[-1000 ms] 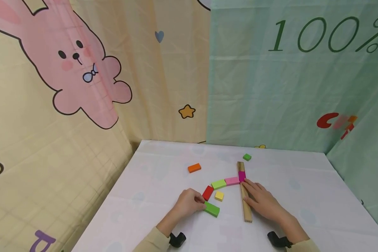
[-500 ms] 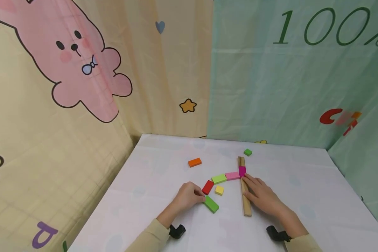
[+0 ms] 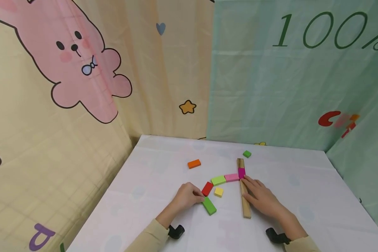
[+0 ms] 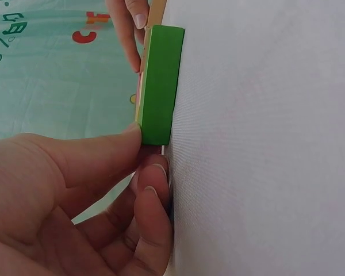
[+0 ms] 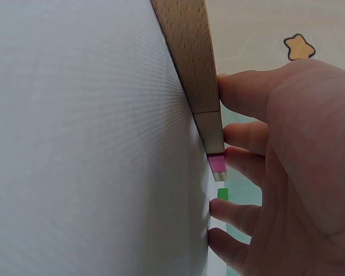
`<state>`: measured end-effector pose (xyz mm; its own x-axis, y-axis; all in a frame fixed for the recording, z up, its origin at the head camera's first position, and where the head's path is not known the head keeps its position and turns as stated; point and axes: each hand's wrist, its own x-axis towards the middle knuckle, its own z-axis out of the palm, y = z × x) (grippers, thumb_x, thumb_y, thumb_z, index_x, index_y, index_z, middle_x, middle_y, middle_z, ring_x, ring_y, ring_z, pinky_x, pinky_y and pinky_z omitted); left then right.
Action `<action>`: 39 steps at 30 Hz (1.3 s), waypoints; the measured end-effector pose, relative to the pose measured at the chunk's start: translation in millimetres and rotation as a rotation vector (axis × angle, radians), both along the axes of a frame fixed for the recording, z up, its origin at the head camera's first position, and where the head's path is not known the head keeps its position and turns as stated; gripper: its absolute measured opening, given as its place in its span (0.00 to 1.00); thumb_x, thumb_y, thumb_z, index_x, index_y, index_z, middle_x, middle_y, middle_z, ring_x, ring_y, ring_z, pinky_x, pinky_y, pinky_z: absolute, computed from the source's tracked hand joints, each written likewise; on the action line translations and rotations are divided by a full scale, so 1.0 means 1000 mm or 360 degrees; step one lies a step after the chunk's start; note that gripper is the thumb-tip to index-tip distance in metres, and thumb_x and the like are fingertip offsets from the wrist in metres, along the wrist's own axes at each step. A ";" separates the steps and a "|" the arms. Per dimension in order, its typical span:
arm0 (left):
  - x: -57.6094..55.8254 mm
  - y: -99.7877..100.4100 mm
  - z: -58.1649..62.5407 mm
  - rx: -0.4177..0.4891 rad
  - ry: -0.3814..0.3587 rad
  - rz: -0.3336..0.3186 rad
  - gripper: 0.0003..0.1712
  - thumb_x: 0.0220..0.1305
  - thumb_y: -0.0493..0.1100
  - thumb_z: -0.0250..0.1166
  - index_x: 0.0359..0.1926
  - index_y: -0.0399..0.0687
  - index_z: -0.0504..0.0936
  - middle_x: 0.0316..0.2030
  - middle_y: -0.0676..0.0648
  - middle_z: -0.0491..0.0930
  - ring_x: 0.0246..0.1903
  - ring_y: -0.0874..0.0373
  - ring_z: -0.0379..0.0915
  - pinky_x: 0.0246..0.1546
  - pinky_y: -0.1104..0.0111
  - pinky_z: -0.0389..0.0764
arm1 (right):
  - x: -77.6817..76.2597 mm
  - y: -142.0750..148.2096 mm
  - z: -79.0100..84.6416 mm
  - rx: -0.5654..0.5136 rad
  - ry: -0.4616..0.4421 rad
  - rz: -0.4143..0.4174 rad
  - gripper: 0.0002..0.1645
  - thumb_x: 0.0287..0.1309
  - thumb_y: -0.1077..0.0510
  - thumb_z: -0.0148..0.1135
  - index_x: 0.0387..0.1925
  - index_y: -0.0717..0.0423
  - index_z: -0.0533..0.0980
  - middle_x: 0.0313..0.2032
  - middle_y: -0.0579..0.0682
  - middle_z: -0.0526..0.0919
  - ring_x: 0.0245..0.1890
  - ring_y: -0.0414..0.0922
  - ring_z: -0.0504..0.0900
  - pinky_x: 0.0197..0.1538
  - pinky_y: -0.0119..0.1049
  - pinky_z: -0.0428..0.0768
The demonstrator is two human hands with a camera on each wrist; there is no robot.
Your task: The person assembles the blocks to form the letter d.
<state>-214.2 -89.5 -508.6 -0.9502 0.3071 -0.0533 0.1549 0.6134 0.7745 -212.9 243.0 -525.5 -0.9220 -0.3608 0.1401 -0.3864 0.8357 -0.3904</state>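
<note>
Left hand (image 3: 186, 196), pinching, is turning the long green block (image 3: 209, 206) steeper, seemingly continuing the curve past the red block (image 3: 207, 189); right hand (image 3: 264, 198), fingers extended, is resting against the wooden strip (image 3: 246, 206).

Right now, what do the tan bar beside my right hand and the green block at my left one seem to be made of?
The tan bar looks like bare wood, smooth and matte: small dark grain flecks show. The green block looks like painted wood, even and satin with crisp edges, but no grain shows, so plastic is possible.
</note>
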 end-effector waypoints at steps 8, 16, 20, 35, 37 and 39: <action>-0.001 0.000 0.001 -0.0020 -0.0004 0.0022 0.04 0.59 0.39 0.74 0.28 0.53 0.91 0.26 0.59 0.82 0.30 0.60 0.74 0.28 0.68 0.76 | -0.001 0.000 -0.001 0.0015 -0.0002 -0.0013 0.39 0.71 0.44 0.58 0.76 0.53 0.61 0.75 0.55 0.59 0.69 0.67 0.61 0.60 0.70 0.67; -0.001 0.000 0.002 -0.0026 0.0001 0.0016 0.05 0.57 0.44 0.76 0.26 0.55 0.90 0.26 0.59 0.81 0.32 0.60 0.72 0.29 0.68 0.75 | -0.002 0.000 0.001 0.0012 -0.0007 -0.0015 0.39 0.71 0.44 0.58 0.76 0.54 0.61 0.75 0.56 0.59 0.69 0.67 0.61 0.60 0.70 0.67; 0.000 0.000 0.001 -0.0033 -0.0002 -0.0004 0.06 0.56 0.45 0.77 0.25 0.56 0.88 0.25 0.59 0.80 0.31 0.61 0.72 0.29 0.68 0.75 | 0.000 -0.001 0.002 0.0010 -0.0031 -0.0014 0.39 0.71 0.45 0.58 0.76 0.54 0.61 0.75 0.56 0.59 0.69 0.67 0.61 0.60 0.70 0.67; -0.020 -0.012 0.012 -0.0029 -0.0001 0.0009 0.07 0.61 0.44 0.73 0.26 0.54 0.88 0.22 0.54 0.80 0.23 0.59 0.74 0.24 0.68 0.77 | -0.001 -0.001 0.000 0.0013 -0.0020 -0.0016 0.38 0.71 0.45 0.58 0.76 0.55 0.62 0.75 0.56 0.60 0.69 0.67 0.61 0.61 0.69 0.66; -0.030 -0.017 0.017 -0.0044 0.0039 0.0043 0.07 0.62 0.45 0.73 0.27 0.54 0.87 0.23 0.54 0.81 0.24 0.58 0.74 0.26 0.67 0.77 | -0.001 -0.001 -0.001 0.0021 -0.0013 -0.0015 0.39 0.71 0.45 0.58 0.76 0.55 0.61 0.75 0.56 0.60 0.69 0.66 0.62 0.61 0.69 0.66; -0.040 -0.022 0.022 -0.0058 0.0073 0.0089 0.06 0.62 0.45 0.73 0.27 0.54 0.88 0.23 0.54 0.81 0.26 0.58 0.75 0.28 0.67 0.78 | -0.001 -0.001 -0.001 0.0021 -0.0009 -0.0016 0.39 0.71 0.45 0.59 0.76 0.55 0.62 0.75 0.56 0.60 0.69 0.66 0.62 0.61 0.69 0.67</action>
<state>-253.7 -111.2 -486.7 -0.9675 0.2522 -0.0195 0.1543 0.6497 0.7444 -213.8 242.3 -526.1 -0.9264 -0.3533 0.1300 -0.3756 0.8445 -0.3818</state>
